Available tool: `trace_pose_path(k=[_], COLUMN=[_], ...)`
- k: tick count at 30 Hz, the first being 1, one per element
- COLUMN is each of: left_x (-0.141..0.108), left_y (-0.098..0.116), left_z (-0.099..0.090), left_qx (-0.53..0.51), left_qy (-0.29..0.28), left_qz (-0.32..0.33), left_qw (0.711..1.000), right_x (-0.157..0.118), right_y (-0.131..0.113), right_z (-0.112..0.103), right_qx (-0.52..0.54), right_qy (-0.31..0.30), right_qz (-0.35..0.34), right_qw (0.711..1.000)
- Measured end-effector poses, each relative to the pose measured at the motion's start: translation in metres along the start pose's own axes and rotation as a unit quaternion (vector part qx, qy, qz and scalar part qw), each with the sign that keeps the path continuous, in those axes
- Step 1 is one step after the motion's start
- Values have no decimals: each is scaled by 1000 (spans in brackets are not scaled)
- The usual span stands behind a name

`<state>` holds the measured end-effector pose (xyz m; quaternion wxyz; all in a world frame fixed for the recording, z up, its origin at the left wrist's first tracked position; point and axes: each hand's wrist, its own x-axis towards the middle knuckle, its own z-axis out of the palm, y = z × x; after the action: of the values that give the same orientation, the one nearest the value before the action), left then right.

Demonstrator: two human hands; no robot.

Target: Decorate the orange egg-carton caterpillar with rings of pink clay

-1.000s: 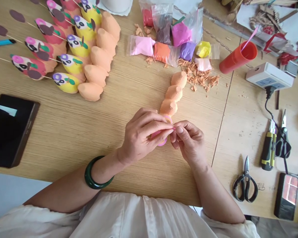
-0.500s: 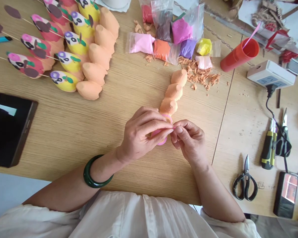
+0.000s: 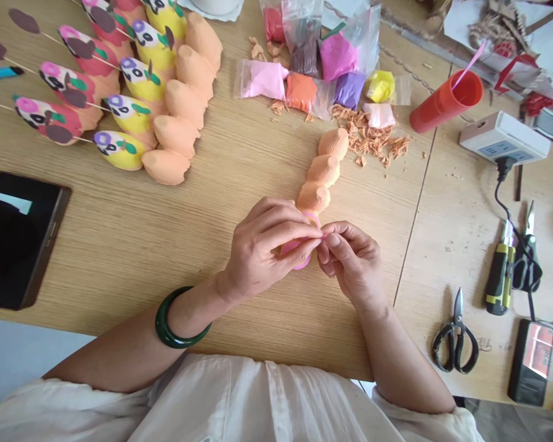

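My left hand [image 3: 267, 248], with a dark green bangle [image 3: 177, 319] on its wrist, and my right hand [image 3: 350, 261] meet at a pink clay ring [image 3: 295, 247]. The ring sits at the near end of a segmented orange clay body [image 3: 325, 172], which lies on the wooden table [image 3: 120, 245]. The fingers of my left hand wrap over the ring and hide most of it. My right thumb and fingers pinch a thin pink edge of it where the two hands touch.
A row of painted clay birds on sticks [image 3: 133, 92] lies upper left, beside a black tablet [image 3: 21, 239]. Bagged coloured clay [image 3: 299, 61] and orange shavings [image 3: 371, 138] lie ahead. A red tube [image 3: 445, 101], power strip [image 3: 504, 136], and scissors [image 3: 455, 337] lie right.
My hands have barely moved on the pink ring. The whole view has shifted very slightly.
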<state>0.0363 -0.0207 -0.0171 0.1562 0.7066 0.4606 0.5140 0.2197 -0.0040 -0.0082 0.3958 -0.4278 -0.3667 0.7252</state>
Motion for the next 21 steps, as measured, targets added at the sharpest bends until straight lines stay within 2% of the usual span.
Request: trace_pose_path(k=[5, 21], left_x=[0, -1], left_y=[0, -4], left_z=[0, 3], left_qx=[4, -17], left_qy=[-16, 2], left_qz=[-8, 10], left_qw=[1000, 1000], right_x=[0, 0], right_y=[0, -1], right_z=[0, -1], right_qx=[-2, 26], right_qy=[8, -17], right_qz=[0, 6], right_qw=[1000, 999])
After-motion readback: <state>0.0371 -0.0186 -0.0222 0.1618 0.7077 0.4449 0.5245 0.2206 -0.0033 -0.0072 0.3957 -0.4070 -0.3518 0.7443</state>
